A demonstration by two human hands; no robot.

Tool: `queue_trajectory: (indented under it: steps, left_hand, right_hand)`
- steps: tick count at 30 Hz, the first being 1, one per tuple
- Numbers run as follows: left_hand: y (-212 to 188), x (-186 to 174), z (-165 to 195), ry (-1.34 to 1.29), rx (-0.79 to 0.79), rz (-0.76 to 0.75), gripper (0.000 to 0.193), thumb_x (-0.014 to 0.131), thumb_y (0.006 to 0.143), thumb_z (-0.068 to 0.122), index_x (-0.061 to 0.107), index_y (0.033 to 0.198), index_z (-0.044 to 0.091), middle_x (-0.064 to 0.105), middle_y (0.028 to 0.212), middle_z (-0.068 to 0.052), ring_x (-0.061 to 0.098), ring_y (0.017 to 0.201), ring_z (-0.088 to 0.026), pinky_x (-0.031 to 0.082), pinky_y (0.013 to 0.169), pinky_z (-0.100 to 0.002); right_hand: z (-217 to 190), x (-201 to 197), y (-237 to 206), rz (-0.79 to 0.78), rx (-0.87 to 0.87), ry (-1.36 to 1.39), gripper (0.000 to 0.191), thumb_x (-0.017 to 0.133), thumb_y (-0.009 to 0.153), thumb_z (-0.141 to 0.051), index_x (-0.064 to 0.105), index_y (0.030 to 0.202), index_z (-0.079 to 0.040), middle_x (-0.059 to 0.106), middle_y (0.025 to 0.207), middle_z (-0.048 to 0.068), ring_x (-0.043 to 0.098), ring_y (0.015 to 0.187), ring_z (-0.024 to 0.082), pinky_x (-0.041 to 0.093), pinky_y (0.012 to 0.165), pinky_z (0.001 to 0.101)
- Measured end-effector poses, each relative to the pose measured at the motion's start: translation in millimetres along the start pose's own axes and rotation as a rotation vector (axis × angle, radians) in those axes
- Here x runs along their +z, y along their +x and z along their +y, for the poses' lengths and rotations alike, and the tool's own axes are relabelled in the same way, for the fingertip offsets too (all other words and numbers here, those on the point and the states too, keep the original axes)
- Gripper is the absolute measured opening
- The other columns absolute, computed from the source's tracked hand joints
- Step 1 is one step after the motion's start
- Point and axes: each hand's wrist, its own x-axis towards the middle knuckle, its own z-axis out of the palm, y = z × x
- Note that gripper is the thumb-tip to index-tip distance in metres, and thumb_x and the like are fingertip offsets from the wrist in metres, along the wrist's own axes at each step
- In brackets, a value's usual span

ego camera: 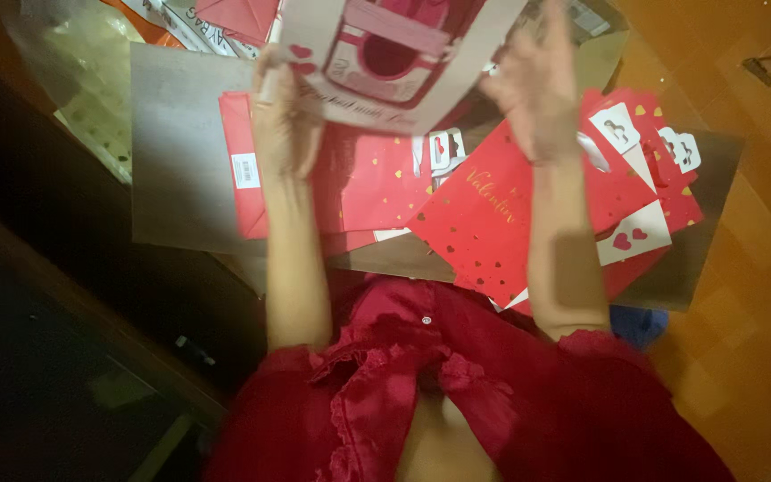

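Still Folding: One Card Piece Held Up Over a Spread of Flat Ones

Seemingly the work is sitting at an early or middle stage. At the far left a clear dotted wrapper point(91, 71) is lying beside a grey board point(176, 152). The left hand point(283, 116) is pinching the left edge of a grey and pink card piece point(394, 54), its grip closed on that edge. The card piece is being held up above the pile, tilted, its long axis running roughly left to right and dropping toward the right, its printed face turned toward the camera. Below it, flat red sheets with gold hearts point(484, 223) are lying unassembled, so much appears left. The right hand point(537, 89) is blurring at the card's right edge, fingers spread; whether it is gripping I cannot tell.
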Motion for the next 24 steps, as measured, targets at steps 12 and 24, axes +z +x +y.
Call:
queue_trajectory:
  steps: [12, 24]
  left_hand:
    - [-16, 102, 10, 1.4, 0.883, -0.002, 0.029, 0.073, 0.099, -0.002, 0.067, 0.125, 0.01, 0.067, 0.129, -0.004, 0.06, 0.125, -0.02, 0.049, 0.1, -0.032]
    - [-25, 163, 23, 1.522, 0.769, -0.533, 0.035, 0.079, 0.103, 0.018, 0.065, 0.134, 0.009, 0.067, 0.11, -0.005, 0.062, 0.105, -0.026, 0.047, 0.103, -0.043]
  right_hand:
    - [49, -30, -11, 0.215, -0.264, -0.31, 0.038, 0.052, 0.101, 0.009, 0.066, 0.136, 0.0, 0.068, 0.137, 0.01, 0.065, 0.129, 0.019, 0.051, 0.116, 0.0346]
    - [35, 4, -1, 0.116, -0.417, -0.709, 0.049, 0.046, 0.093, 0.019, 0.063, 0.137, 0.004, 0.068, 0.137, 0.013, 0.064, 0.132, 0.021, 0.044, 0.119, 0.0356]
